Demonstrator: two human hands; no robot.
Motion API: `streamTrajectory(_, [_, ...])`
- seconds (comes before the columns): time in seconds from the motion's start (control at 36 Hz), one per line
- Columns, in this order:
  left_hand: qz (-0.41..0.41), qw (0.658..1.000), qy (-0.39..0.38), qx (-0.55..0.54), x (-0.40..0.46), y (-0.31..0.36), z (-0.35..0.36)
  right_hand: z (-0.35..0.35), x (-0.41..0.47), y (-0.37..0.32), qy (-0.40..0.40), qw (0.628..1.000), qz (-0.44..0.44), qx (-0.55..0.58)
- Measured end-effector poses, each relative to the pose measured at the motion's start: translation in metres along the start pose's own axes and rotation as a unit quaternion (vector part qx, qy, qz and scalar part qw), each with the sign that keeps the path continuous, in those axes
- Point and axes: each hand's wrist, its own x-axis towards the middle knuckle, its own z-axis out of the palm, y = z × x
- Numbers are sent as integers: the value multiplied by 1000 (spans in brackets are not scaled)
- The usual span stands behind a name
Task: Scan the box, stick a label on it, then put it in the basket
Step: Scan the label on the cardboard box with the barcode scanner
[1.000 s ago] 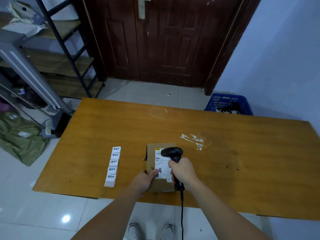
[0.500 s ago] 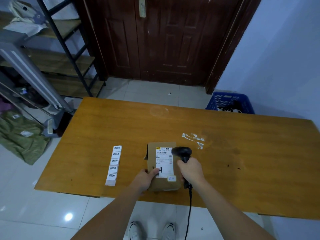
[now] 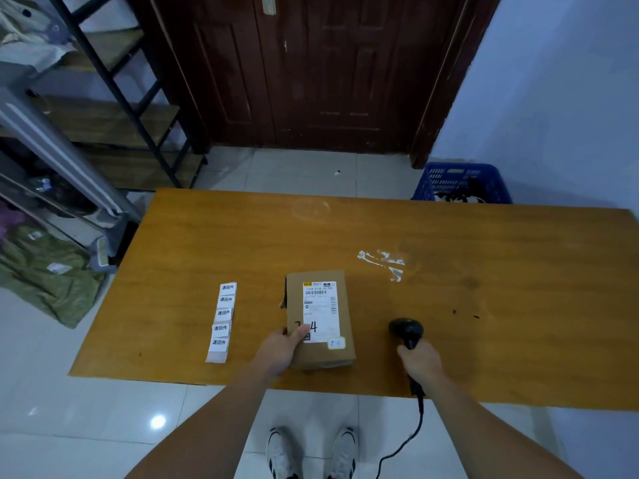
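Note:
A small cardboard box [image 3: 345, 352] with a white shipping label on top lies near the front edge of the wooden table [image 3: 484, 305]. My left hand [image 3: 280, 350] grips its near-left corner, thumb on the top face. My right hand [image 3: 420, 363] holds a black corded barcode scanner [image 3: 407, 331] to the right of the box, well apart from it, head low over the table. A strip of white printed labels [image 3: 221, 321] lies left of the box. The blue basket [image 3: 461, 183] stands on the floor beyond the table's far right side.
White tape residue [image 3: 383, 261] marks the table behind the box. A dark wooden door [image 3: 311, 70] faces me. Metal shelving [image 3: 103, 98] and a green bag [image 3: 48, 271] are on the left. The scanner cable hangs off the front edge beside my shoes [image 3: 311, 454].
My right hand has carried the scanner from above the box's label off to the right and down towards the table. My left hand has stayed on the box.

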Motion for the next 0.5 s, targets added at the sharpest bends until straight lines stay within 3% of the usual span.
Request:
streamTrajectory(0.33, [-27,999,13,-10,-3,1,3,-4,14,4,-36,996,22,75])
streamTrajectory(0.5, [-34,999,27,-13,-8,2,5,-11,18,5,-58,997,4,43])
